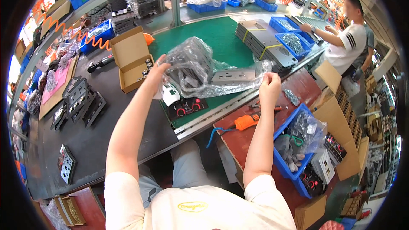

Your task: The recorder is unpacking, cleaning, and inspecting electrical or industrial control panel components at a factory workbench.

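A large clear plastic bag point(192, 57) is stretched between my hands above the green work mat point(221, 30). My left hand point(156, 73) is closed on the bag's bunched left end. With its fingers pinched together, my right hand point(270, 86) holds the right edge of the plastic. A silver metal panel with cut-outs point(234, 76) shows through or beneath the plastic; I cannot tell whether it is inside. Just below the bag lie a white rounded part point(171, 95) and a black panel with red-ringed knobs point(187, 107).
An open cardboard box point(130, 57) of small round parts stands at left, near black metal brackets point(79, 100). Stacked grey panels point(264, 42) lie ahead. An orange-handled tool point(247, 121) and a blue bin point(277, 142) are at right. Another person point(347, 42) works at far right.
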Demonstrator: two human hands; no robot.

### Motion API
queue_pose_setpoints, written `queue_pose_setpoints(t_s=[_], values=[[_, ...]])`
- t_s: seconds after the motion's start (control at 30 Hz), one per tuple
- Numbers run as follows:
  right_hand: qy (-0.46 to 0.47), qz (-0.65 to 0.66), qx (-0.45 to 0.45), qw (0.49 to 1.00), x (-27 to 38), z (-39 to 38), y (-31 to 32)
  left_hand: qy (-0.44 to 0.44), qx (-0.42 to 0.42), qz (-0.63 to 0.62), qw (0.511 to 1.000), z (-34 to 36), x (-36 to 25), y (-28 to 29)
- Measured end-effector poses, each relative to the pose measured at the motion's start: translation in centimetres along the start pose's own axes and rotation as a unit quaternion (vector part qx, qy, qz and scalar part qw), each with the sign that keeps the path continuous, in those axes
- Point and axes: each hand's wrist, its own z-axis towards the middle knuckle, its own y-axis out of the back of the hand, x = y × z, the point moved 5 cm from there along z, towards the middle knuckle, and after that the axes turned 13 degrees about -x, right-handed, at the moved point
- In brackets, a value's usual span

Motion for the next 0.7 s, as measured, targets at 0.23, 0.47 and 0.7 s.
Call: queue_pose_setpoints(t_s=[0.23, 0.47, 0.7], values=[[0.072, -0.204, 0.157, 0.964, -4.8, -5.1, 0.8, -0.016, -0.027, 0.220, 0.975, -0.3, 1.0, 3.7], [-0.012, -0.297, 0.270, 0.916, -5.3, -5.8, -2.5, -0.021, 0.040, 0.322, 0.946, -4.3, 1.5, 5.2], [-0.093, -0.302, 0.367, 0.875, -7.0, -4.3, -4.0, -0.020, 0.046, 0.233, 0.971, -8.1, -0.1, 5.3]])
